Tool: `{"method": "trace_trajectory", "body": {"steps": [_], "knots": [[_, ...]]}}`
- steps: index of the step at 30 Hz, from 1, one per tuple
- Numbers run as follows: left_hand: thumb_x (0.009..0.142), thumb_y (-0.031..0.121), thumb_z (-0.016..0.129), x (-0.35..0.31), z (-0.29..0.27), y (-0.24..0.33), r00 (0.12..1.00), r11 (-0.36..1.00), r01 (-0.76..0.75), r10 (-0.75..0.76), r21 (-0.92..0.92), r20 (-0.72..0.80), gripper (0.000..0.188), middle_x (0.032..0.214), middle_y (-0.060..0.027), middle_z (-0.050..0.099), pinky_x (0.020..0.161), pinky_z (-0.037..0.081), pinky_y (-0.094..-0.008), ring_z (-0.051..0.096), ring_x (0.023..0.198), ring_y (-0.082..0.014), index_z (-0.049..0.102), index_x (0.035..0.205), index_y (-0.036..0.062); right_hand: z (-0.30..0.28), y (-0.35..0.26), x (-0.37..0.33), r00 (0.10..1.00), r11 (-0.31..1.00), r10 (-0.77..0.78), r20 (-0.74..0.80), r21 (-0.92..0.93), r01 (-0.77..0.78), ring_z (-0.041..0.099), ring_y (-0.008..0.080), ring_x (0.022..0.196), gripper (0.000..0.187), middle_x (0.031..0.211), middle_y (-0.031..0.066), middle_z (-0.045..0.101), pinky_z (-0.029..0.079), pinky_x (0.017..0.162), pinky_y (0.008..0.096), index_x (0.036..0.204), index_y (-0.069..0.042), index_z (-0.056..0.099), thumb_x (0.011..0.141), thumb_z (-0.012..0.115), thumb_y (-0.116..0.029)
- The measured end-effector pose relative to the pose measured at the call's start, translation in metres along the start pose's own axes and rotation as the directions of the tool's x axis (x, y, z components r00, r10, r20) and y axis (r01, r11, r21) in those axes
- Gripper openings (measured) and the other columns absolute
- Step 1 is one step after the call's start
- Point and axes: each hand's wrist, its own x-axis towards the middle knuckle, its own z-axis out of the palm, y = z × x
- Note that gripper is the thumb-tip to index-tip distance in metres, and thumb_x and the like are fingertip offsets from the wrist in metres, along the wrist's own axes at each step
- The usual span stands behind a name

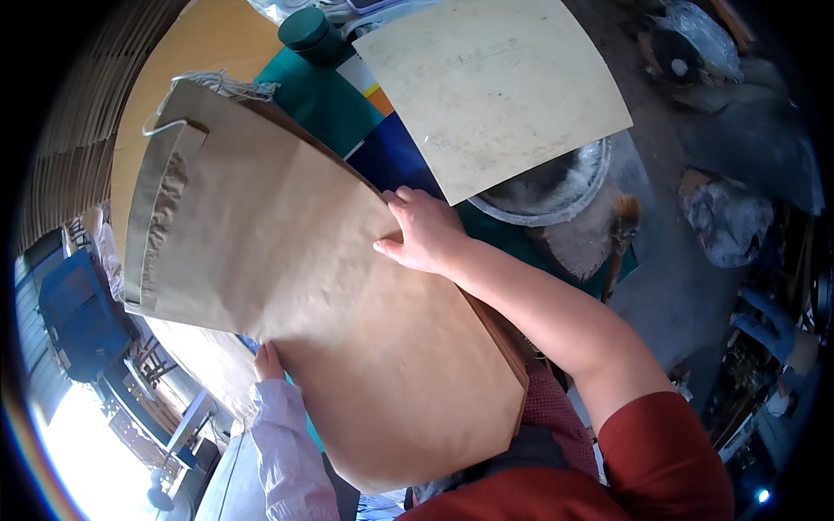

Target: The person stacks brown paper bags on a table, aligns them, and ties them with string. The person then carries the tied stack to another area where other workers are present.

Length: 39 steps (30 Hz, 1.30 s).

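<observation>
A stack of brown kraft paper bags (347, 321) lies slantwise before me, curving between my two hands. White cord handles (217, 84) stick out at its upper left end, beside a folded, crinkled edge. My right hand (421, 230) grips the far edge, its thumb on the top sheet and its fingertips at the rim. At the near left edge, my left hand (269, 362) pinches the stack; only part of it shows, and the remaining fingers are hidden under the paper. A pale sleeve covers my left forearm, while the right forearm is bare.
Beyond the bags, a beige board (504, 87) partly covers a round tub (573, 204) with whitish residue. A brush (622, 226) lies right of it. A green-lidded container (308, 36) stands at the back. Flat cardboard (78, 130) is stacked at far left; plastic-wrapped items (725, 217) lie right.
</observation>
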Motion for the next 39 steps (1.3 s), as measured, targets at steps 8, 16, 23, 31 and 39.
{"method": "trace_trajectory", "body": {"steps": [8,16,23,31,39], "knots": [[0.094,0.044,0.049,-0.006,0.014,0.021,0.998,0.997,0.053,-0.051,-0.060,0.036,0.044,0.090,-0.0218,0.066,0.074,0.049,-0.0457,0.063,0.083,-0.0382,0.064,0.098,0.0020,0.005,-0.010,0.008,0.998,0.999,0.028,-0.061,0.017,-0.027,0.054,0.0314,0.112,0.063,0.121,0.0179,0.054,0.048,0.090,0.0414,0.121,0.001,0.052,0.076,0.072,-0.039],[0.086,0.038,0.066,-0.136,-0.033,0.065,0.912,0.920,0.296,-0.193,-0.257,0.361,0.067,0.109,-0.0166,0.066,0.085,0.050,-0.0365,0.065,0.098,-0.0288,0.041,0.139,0.0069,-0.010,-0.015,-0.059,0.970,0.907,-0.242,0.032,-0.348,0.238,0.045,0.0393,0.125,0.080,0.138,0.0254,0.044,0.038,0.105,0.0406,0.140,0.004,0.032,0.078,0.073,-0.027],[0.084,0.029,0.067,-0.352,0.034,-0.006,0.917,0.692,0.343,-0.392,-0.636,0.067,0.025,0.093,-0.0170,0.068,0.075,0.052,-0.0390,0.065,0.089,-0.0312,0.068,0.095,0.0068,0.001,-0.164,-0.200,0.842,0.897,-0.354,0.407,-0.109,0.429,0.055,0.0304,0.117,0.047,0.124,0.0195,0.059,0.040,0.102,0.0371,0.124,0.004,0.056,0.080,0.066,-0.007],[0.089,0.051,0.050,-0.499,0.152,-0.130,0.592,0.378,0.759,-0.739,-0.531,0.320,0.052,0.091,-0.0201,0.068,0.083,0.048,-0.0462,0.062,0.092,-0.0392,0.070,0.094,0.0037,0.152,-0.335,-0.274,0.213,0.298,-0.638,0.740,-0.019,0.954,0.057,0.0352,0.109,0.043,0.116,0.0182,0.061,0.045,0.095,0.0402,0.115,0.001,0.060,0.075,0.072,-0.010],[0.085,0.041,0.063,-0.576,0.253,-0.324,0.127,-0.524,0.358,-0.792,-0.773,0.597,0.039,0.082,-0.0132,0.070,0.074,0.051,-0.0361,0.067,0.081,-0.0262,0.072,0.091,0.0038,0.274,-0.509,-0.351,-0.227,-0.112,-0.875,0.428,0.277,0.954,0.040,0.0371,0.131,0.067,0.139,0.0214,0.044,0.036,0.106,0.0436,0.137,-0.001,0.042,0.079,0.073,-0.014]]}}
